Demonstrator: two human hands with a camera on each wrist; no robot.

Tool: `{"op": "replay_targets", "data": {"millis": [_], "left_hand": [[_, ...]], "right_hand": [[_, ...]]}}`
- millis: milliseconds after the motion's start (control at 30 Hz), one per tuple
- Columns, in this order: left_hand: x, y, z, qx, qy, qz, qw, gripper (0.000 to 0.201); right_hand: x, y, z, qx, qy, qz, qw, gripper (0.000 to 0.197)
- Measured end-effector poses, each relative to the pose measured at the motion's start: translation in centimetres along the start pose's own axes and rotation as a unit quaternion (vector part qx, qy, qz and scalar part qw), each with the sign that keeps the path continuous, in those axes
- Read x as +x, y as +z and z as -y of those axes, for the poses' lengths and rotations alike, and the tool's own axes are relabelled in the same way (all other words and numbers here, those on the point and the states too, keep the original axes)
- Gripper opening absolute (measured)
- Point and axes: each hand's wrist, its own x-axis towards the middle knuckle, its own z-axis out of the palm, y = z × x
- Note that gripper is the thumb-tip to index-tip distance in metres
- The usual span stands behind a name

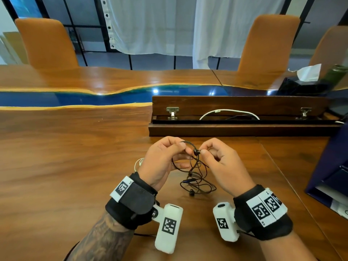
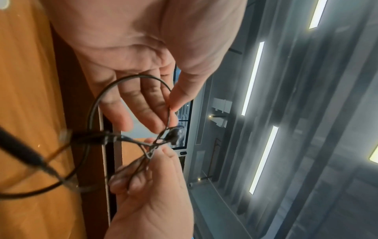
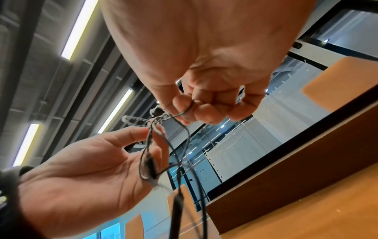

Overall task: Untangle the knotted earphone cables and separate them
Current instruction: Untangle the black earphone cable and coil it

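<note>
A black earphone cable (image 1: 197, 180) hangs in a tangled bunch from both hands down to the wooden table (image 1: 66, 157). My left hand (image 1: 183, 147) pinches a loop of it between thumb and forefinger; the left wrist view shows that loop (image 2: 122, 80) arching over the left hand (image 2: 169, 106). My right hand (image 1: 202, 150) pinches the cable right beside a black earbud (image 1: 195, 152), its other fingers curled; the right wrist view shows the right hand (image 3: 190, 105) pinching it too. A white earphone cable (image 1: 138, 163) lies on the table, partly hidden behind the left hand.
A raised wooden hatch lid (image 1: 241, 104) stands just beyond the hands, with a white cord (image 1: 229, 111) in the slot. A tissue box (image 1: 305, 81) and a green bottle (image 1: 337, 74) stand at the far right. A dark blue box (image 1: 331, 166) stands right.
</note>
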Motion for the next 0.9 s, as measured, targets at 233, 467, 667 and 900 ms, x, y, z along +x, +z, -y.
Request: {"op": "replay_targets", "data": {"millis": [233,467,667,900], "left_hand": [[0.8,-0.4,1.1,0.086,-0.017,-0.064,0.994,0.010],[1.0,-1.5,0.4,0.038,-0.013,-0.114,0.993,0.009],[0.2,0.6,-1.1,0.199,0.069,-0.039,0.977,0.009],[0.0,0.8,-1.0,0.426,0.173,-0.050,0.887,0.006]], "right_hand": [[0.1,-0.1,0.4,0.153,-0.013,-0.016,0.988,0.010],[0.0,-1.6,0.0,0.248,-0.043,0.046,0.967,0.030],[0.3,0.3,0.5,0.008,-0.014,0.018,1.000,0.012],[1.0,0.0,0.9,0.021,-0.004,-0.046,0.999,0.010]]}}
